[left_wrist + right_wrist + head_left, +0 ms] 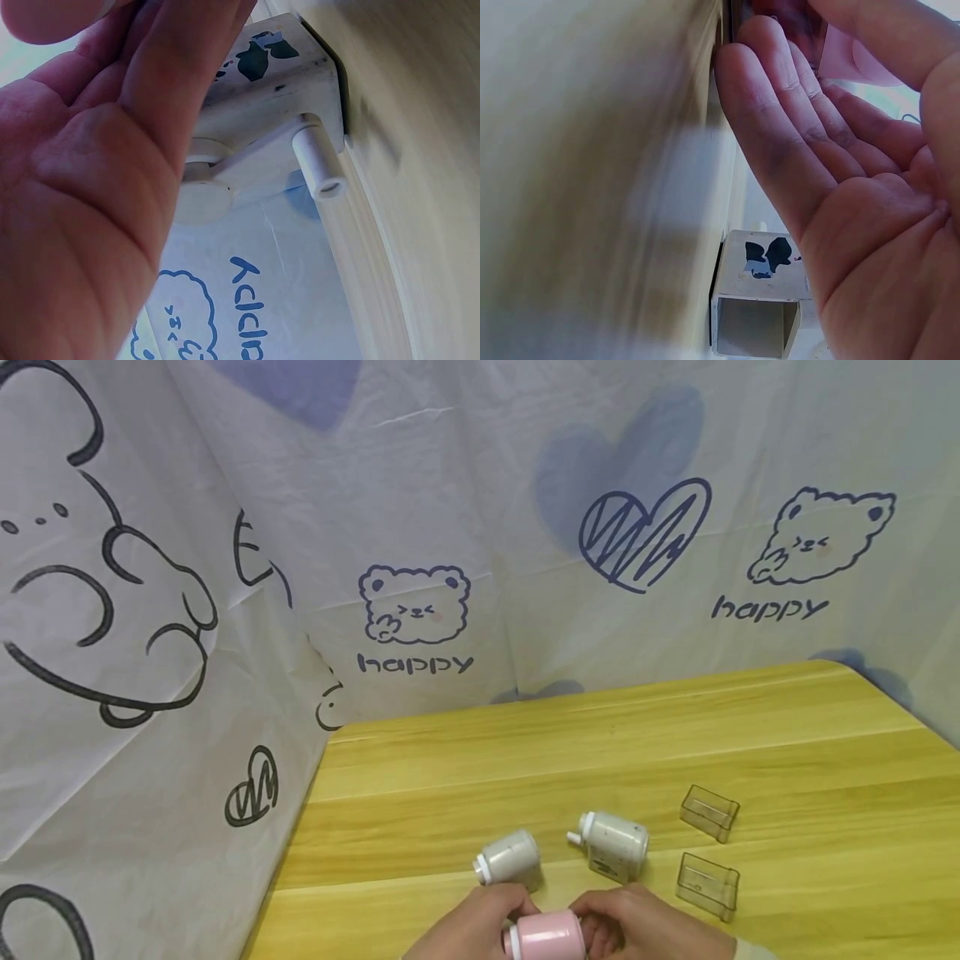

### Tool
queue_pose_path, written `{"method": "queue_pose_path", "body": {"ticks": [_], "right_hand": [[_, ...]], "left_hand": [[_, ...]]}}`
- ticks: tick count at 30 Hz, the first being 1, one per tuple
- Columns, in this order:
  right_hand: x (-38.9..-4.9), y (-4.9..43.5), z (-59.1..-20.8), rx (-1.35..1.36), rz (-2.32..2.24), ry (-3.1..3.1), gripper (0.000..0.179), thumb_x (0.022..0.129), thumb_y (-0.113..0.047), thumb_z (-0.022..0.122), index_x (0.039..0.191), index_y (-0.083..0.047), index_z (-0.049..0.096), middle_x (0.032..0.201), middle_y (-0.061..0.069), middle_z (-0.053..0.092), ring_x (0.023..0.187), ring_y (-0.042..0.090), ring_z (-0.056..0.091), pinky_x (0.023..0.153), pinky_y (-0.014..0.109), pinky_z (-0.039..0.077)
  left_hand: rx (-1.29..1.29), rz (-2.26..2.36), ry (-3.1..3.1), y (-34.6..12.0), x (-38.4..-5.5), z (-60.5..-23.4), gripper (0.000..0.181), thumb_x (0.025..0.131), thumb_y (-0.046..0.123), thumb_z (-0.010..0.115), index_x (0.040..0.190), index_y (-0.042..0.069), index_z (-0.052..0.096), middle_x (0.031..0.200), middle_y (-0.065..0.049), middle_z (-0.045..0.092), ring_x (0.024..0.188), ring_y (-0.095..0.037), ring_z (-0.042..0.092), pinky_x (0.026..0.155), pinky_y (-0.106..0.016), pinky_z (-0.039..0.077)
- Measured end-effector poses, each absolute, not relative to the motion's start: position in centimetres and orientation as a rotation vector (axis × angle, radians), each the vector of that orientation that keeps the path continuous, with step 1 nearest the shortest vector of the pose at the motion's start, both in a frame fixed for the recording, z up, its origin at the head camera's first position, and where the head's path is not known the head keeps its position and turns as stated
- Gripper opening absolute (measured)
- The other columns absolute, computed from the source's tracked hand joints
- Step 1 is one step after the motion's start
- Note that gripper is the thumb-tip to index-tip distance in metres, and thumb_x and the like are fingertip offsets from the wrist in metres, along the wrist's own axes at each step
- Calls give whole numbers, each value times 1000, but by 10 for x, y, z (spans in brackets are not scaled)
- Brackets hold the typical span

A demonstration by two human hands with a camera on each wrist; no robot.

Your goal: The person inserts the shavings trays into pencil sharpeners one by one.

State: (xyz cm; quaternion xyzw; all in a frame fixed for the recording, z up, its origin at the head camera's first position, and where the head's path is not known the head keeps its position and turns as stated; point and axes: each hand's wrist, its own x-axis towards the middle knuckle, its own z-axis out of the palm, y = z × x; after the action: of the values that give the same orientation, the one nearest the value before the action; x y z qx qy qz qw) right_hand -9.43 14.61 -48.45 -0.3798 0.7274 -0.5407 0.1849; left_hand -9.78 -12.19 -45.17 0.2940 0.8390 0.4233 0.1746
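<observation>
A pink crank pencil sharpener is held between both hands at the bottom of the head view. My left hand grips its left end, beside a white collar. On the other side my right hand pinches it with thumb and fingers; the pink body shows past the fingers in the right wrist view. Just beyond the hands lie two cream sharpeners, one on the left and one on the right. A crank handle shows up close in the left wrist view.
Two smoky transparent shavings drawers, one farther and one nearer, lie to the right on the wood-patterned table. A cream sharpener in the right wrist view has an open drawer slot. Printed cloth hangs behind and left.
</observation>
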Motion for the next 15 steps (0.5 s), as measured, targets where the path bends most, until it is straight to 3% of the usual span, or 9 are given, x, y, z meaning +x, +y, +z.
{"method": "queue_pose_path", "body": {"ticks": [15], "right_hand": [[-95, 142, -483, -1063, -1522, 2060, 35, 92, -20, 80, 120, -3, 69, 90, -14, 70, 78, 0, 67, 66, 26, 58]], "left_hand": [[805, 1211, 2364, -122, -97, -452, 26, 76, 13, 89, 93, 12, 70, 85, 16, 63, 79, 2, 59, 74, -20, 51]]}}
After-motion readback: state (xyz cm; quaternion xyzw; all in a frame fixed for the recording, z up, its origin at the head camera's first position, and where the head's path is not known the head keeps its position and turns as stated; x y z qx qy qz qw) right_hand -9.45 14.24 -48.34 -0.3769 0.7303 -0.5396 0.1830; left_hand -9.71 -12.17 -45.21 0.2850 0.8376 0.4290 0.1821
